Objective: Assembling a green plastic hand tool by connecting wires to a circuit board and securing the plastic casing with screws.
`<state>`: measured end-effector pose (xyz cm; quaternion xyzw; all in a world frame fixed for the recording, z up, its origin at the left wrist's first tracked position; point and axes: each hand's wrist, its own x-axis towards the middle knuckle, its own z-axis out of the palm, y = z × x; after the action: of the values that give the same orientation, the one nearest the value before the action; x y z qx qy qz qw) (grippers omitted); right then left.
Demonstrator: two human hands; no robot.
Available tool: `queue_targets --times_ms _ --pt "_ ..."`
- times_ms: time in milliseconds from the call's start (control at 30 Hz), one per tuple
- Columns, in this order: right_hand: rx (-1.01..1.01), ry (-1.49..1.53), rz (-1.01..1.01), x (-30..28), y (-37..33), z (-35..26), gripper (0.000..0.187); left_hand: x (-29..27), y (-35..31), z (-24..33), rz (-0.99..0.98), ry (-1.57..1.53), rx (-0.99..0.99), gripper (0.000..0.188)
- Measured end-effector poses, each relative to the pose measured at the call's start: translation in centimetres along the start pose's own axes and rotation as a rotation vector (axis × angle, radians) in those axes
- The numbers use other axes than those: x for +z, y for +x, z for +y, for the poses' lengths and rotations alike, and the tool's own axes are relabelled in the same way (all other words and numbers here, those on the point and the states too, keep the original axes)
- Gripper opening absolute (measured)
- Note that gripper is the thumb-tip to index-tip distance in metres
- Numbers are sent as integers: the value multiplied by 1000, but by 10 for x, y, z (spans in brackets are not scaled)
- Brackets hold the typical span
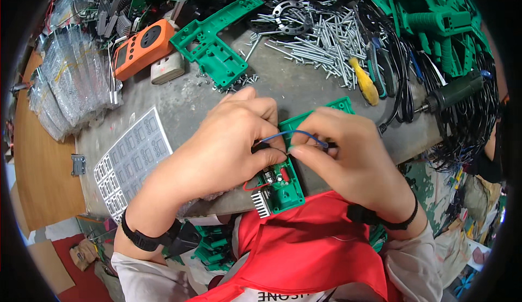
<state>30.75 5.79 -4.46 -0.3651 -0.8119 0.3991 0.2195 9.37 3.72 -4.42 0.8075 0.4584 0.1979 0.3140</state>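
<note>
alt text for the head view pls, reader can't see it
Two bare hands, left hand and right hand, pinch a thin blue wire over a green plastic housing holding a small circuit board, at a grey table's edge. Behind lie loose screws, an orange device and more green parts.

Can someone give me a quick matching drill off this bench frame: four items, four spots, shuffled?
Items:
1. blue wire
2. orange device
3. yellow-handled screwdriver
4. sticker sheet

Places:
A. flat at the table's left edge
B. pinched between left hand and right hand
C. far left, beside bagged parts
D. beside the screw pile

Pairs: 1-B, 2-C, 3-D, 4-A
</note>
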Motion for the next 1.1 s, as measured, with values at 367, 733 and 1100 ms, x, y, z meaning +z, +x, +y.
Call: queue_targets --times_ms 367,733,1100 --pt "476 -219 1218 -191 -114 181 83 7 -2 -9 63 -123 75 13" --pt "175 -43 1241 -267 -128 201 67 13 0 -20 124 -137 140 12" --pt "-501 1037 224 -48 -9 -59 74 14 -6 -23 110 -175 130 12"
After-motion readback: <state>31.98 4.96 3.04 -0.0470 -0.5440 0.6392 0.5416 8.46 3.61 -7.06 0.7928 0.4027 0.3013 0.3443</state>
